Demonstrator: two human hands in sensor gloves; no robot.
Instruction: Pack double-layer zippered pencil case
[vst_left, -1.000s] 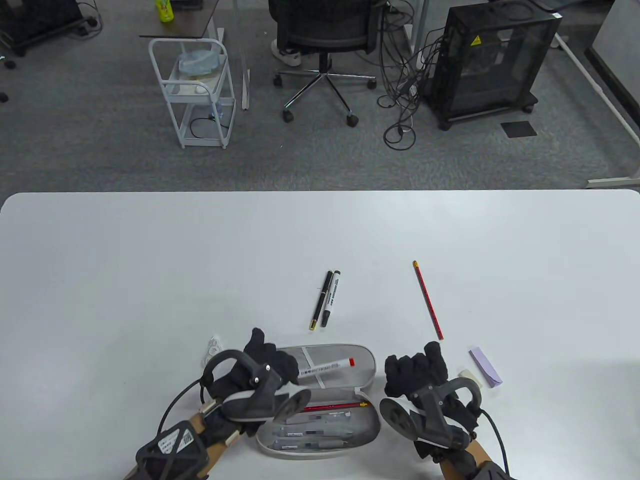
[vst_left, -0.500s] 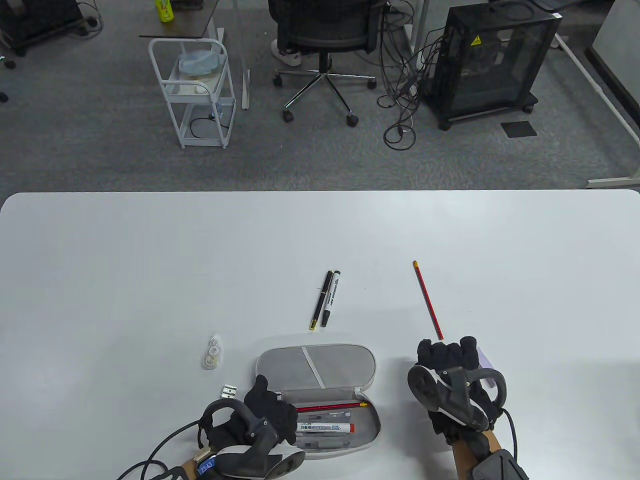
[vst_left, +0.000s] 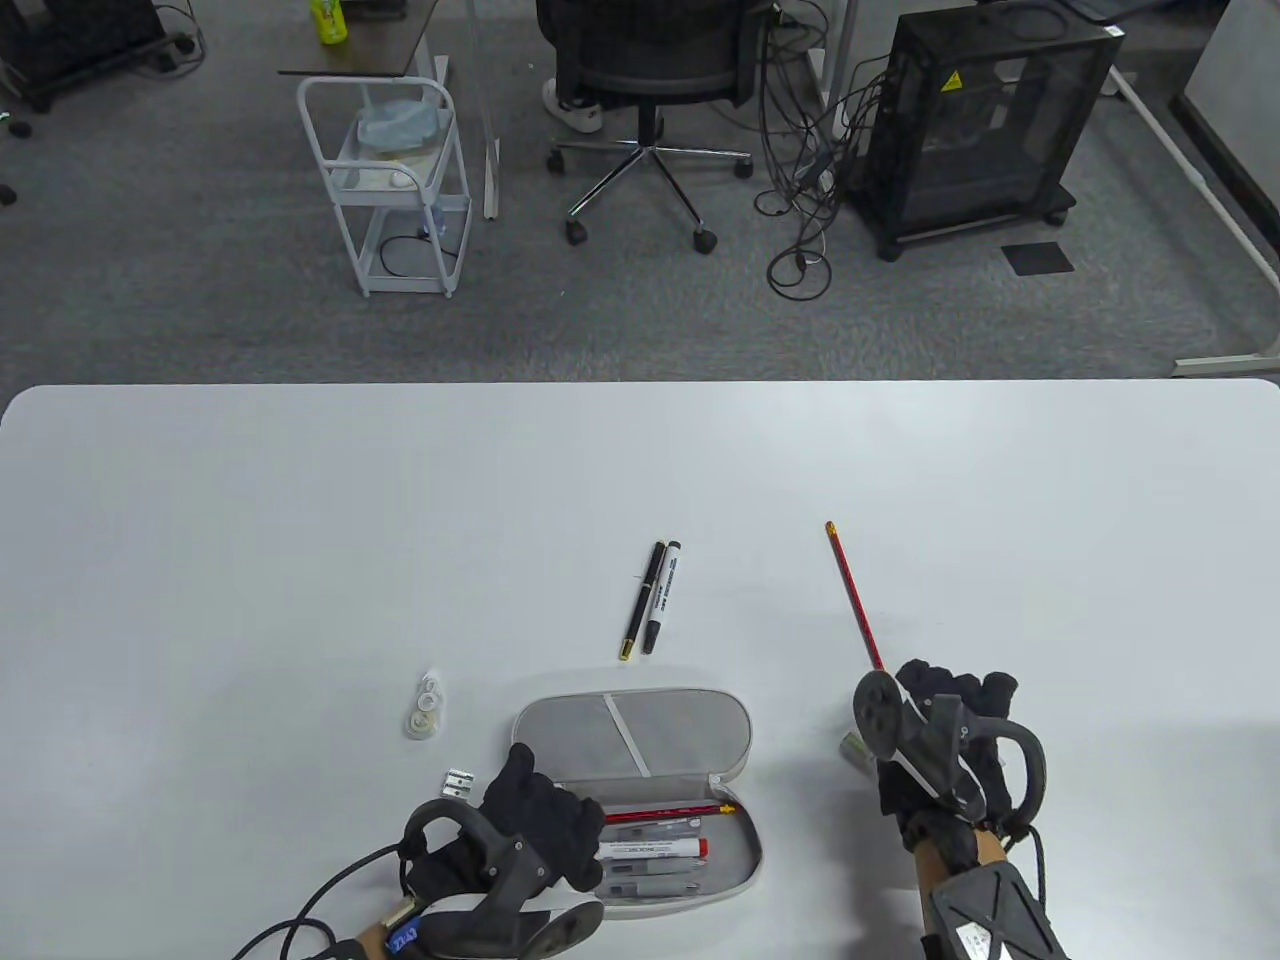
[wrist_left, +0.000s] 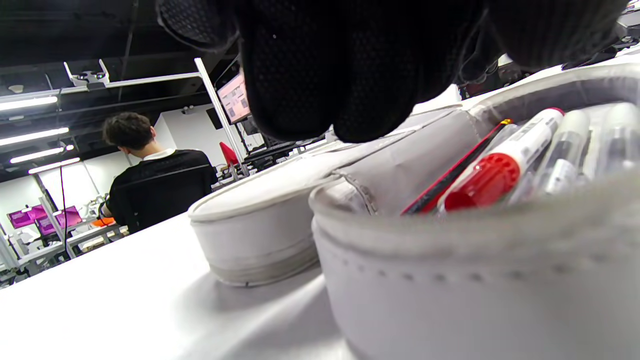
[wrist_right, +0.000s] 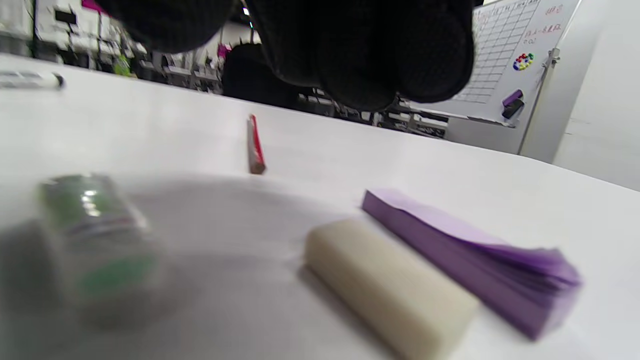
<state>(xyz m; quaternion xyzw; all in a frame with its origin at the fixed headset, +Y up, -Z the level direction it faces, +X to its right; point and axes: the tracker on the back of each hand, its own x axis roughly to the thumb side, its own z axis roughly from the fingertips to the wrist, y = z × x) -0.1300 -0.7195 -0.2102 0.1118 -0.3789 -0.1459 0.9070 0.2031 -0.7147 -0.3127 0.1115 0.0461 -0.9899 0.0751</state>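
Note:
The grey pencil case (vst_left: 735, 740) lies open near the front edge, its lid towards the back and its tray (vst_left: 745, 865) in front. The tray holds a red-capped marker (vst_left: 655, 848), a red pencil (vst_left: 660, 812) and grey pens. My left hand (vst_left: 565, 830) rests over the tray's left end; in the left wrist view its fingers (wrist_left: 340, 65) hang above the marker (wrist_left: 500, 170) with nothing in them. My right hand (vst_left: 950, 695) hovers, empty, over a white eraser (wrist_right: 390, 287) and purple sticky notes (wrist_right: 470, 250).
A red pencil (vst_left: 855, 598) lies beyond my right hand, and a small green-labelled item (vst_left: 852, 745) lies to its left. A black pen (vst_left: 642, 598) and a black marker (vst_left: 662, 596) lie behind the case. Correction tape (vst_left: 427, 703) and a metal sharpener (vst_left: 459, 782) lie left of it.
My left hand carried the red-capped marker from the lid down into the tray and laid it there. My right hand moved right and forward, over the eraser and sticky notes.

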